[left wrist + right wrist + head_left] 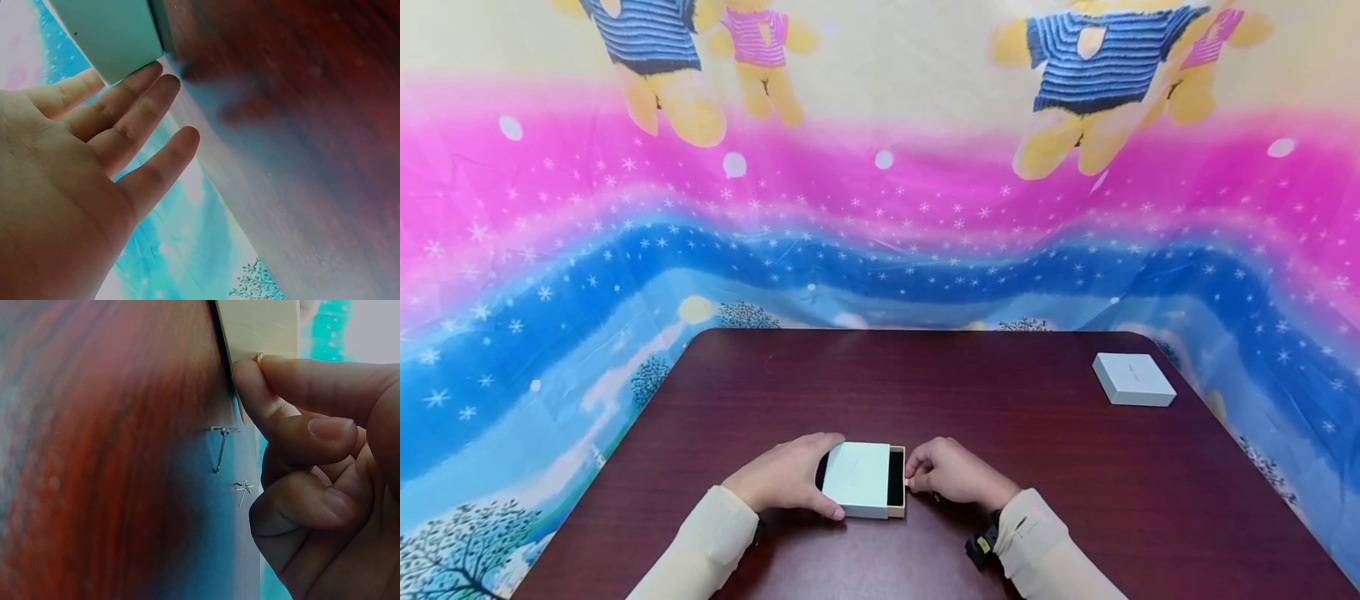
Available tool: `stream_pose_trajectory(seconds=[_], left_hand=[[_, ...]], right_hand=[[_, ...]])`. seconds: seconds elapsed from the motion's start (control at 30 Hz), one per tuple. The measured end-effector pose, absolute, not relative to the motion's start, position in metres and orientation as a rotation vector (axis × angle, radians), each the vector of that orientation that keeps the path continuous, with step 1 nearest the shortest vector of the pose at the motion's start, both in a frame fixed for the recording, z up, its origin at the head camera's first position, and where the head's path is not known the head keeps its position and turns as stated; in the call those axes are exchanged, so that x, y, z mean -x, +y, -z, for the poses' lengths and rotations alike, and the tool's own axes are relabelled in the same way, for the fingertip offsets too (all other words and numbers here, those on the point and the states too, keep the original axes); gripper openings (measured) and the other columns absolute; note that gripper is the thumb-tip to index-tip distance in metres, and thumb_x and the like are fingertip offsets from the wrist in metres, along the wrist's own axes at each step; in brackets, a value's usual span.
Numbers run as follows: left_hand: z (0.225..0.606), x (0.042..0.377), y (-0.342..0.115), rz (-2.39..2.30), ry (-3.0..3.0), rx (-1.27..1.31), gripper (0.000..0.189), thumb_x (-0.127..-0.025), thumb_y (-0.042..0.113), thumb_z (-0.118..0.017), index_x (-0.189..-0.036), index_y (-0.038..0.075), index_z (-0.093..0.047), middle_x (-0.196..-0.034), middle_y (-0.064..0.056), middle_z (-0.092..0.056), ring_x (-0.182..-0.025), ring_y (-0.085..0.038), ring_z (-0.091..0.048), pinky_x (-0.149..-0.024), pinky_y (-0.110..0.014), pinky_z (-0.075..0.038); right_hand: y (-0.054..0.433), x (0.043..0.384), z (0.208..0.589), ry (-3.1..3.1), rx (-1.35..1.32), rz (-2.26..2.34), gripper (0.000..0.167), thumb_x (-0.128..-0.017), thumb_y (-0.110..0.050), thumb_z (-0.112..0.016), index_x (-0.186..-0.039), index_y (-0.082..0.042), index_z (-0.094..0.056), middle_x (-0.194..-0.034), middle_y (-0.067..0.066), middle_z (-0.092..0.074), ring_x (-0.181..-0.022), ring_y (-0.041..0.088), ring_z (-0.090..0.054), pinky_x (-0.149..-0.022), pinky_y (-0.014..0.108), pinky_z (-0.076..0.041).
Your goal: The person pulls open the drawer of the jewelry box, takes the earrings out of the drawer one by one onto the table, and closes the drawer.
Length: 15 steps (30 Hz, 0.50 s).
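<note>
A small white drawer-style jewelry box (857,477) lies on the table, its inner tray (897,483) with a black lining partly slid out on the right. My left hand (790,475) grips the outer sleeve, thumb along the near edge and fingers at the far edge. In the left wrist view, fingertips rest against the box's pale side (119,37). My right hand (951,471) pinches a small pull tab (260,357) on the tray's end between thumb and index finger, the other fingers curled in. Below that hand, two star-shaped stud earrings (244,486) lie on the table.
A second white box (1135,380), closed, sits at the back right of the dark red-brown table (880,383). A printed cloth (880,208) with bears and snowflakes hangs around the table's far and side edges. A black wrist device (981,546) is by the right cuff.
</note>
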<state>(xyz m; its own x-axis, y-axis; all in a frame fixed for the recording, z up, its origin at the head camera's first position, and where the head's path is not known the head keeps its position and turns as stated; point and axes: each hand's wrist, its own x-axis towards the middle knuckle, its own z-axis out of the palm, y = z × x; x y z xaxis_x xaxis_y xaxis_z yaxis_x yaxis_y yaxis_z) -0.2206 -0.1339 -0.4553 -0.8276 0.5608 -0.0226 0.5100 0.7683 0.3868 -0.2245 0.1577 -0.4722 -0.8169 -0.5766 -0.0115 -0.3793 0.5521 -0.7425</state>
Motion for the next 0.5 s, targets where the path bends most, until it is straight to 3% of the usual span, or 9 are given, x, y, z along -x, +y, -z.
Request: stream_pose_trajectory(seconds=[0.5], left_hand=[[0.4544, 0.22, -0.1292, -0.556, 2.822, -0.87, 0.102, -0.058, 0.068, -0.081, -0.137, 0.011, -0.05, -0.122, 0.005, -0.056, -0.104, -0.01, -0.052, -0.089, -0.036, -0.046]], right_hand=[[0.1578, 0.2246, 0.4708, 2.539, 0.834, 1.125, 0.007, -0.083, -0.005, -0.074, -0.079, -0.008, -0.07, -0.066, -0.008, -0.063, -0.055, 0.005, -0.055, -0.057, 0.025, -0.047]])
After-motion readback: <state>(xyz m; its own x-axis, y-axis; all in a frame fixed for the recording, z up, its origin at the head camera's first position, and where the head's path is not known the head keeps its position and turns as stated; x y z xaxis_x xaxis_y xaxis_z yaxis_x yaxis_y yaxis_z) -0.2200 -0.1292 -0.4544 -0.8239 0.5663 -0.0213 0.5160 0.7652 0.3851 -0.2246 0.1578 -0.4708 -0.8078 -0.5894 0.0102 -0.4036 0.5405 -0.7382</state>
